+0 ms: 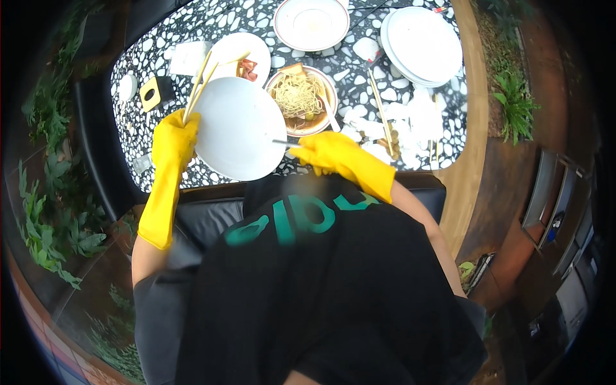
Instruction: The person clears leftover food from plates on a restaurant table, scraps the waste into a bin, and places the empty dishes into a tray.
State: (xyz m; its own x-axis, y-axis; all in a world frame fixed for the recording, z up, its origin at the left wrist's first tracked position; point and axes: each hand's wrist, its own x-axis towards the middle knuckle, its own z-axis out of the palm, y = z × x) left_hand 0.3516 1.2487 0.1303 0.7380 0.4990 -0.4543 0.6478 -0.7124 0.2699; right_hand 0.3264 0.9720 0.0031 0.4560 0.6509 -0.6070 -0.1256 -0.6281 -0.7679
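Both my hands wear yellow rubber gloves. My left hand (174, 140) is closed at the left edge of a large white plate (239, 131), with a pair of chopsticks (197, 90) sticking up from its grip. My right hand (335, 155) is closed on a thin, dark utensil (282, 142) whose tip reaches over the plate's right side; its kind is unclear. Just beyond, a red-rimmed bowl (333, 85) contains noodles (298, 94), brown broth, a slice of bread and a white spoon (330, 114). The large plate partly hides another white plate (256, 48) with red food scraps.
Stacked white plates (423, 45) stand at the far right. A red-rimmed dish (308, 25) sits at the back. Crumpled napkins (420, 122), food scraps and chopsticks (380, 106) litter the right side. A yellow-and-black box (153, 94) is at left. A black seat (208, 218) borders the speckled table (138, 64).
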